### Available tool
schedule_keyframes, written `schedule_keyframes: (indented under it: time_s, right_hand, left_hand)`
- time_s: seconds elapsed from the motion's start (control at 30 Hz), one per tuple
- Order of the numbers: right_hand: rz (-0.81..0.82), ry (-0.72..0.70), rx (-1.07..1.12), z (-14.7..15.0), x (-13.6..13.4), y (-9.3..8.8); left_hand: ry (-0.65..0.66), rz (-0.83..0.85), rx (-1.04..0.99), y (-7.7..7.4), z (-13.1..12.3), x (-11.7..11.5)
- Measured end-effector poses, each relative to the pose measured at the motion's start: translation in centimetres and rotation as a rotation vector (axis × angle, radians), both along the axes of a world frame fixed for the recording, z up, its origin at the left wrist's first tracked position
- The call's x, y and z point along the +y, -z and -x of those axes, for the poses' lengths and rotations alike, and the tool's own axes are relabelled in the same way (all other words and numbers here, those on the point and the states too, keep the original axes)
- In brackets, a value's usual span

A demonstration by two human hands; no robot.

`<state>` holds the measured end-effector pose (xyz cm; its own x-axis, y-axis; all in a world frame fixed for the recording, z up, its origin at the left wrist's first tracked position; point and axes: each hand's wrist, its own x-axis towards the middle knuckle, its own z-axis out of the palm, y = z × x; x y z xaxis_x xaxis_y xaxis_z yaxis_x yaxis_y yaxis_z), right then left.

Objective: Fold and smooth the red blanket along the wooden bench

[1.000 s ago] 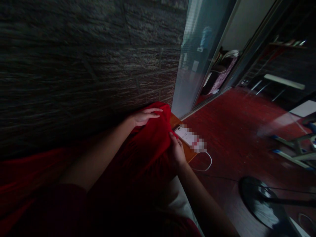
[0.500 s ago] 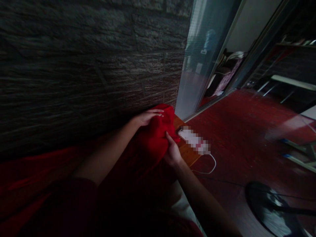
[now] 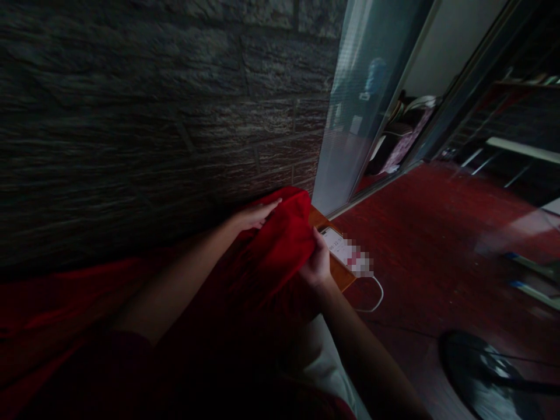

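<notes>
A bright red cloth (image 3: 286, 233) lies bunched on a wooden bench (image 3: 343, 277) beside the wall, its lower part lost in shadow. My left hand (image 3: 258, 216) rests on its far left side, fingers stretched out and flat. At the cloth's right edge, my right hand (image 3: 318, 262) grips the fabric, thumb on top and the other fingers hidden beneath. Just right of that hand a phone (image 3: 335, 244) with a lit white screen lies on the bench end, a white cable (image 3: 380, 294) running from it.
A dark stone-block wall (image 3: 153, 116) runs along the left. Beyond the bench stands a glass sliding door (image 3: 350, 116). On the red floor (image 3: 420, 245) sits a round black stand base (image 3: 476, 367) with a thin cord. A white-topped bench (image 3: 525, 149) is at the far right.
My right hand has moved right and slightly up along the cloth's edge. My left hand has slid a little left, and the cloth between them looks smoother and more spread.
</notes>
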<state>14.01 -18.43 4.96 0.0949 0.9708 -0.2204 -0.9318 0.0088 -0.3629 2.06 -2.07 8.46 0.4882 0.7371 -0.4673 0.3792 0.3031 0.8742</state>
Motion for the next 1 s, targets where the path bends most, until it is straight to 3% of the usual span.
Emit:
schedule_keyframes:
  time_s: [0.17, 0.27, 0.7, 0.83, 1.0]
  right_hand:
    - [0.017, -0.039, -0.055, -0.3, 0.3, -0.3]
    - [0.03, -0.026, -0.063, -0.5, 0.4, -0.3]
    - [0.017, -0.038, -0.021, 0.2, -0.3, 0.0]
    - [0.045, -0.081, -0.053, 0.0, -0.3, 0.1]
    - [0.053, -0.016, -0.052, -0.5, -0.1, 0.6]
  left_hand:
    - [0.182, 0.29, -0.207, -0.7, 0.3, -0.7]
    - [0.238, 0.347, -0.32, -0.9, 0.3, -0.8]
    - [0.258, 0.345, -0.382, 1.9, -0.9, 1.1]
    - [0.215, 0.349, -0.444, 1.4, -0.8, 1.0]
    - [0.058, 0.31, -0.499, -0.2, -0.7, 1.0]
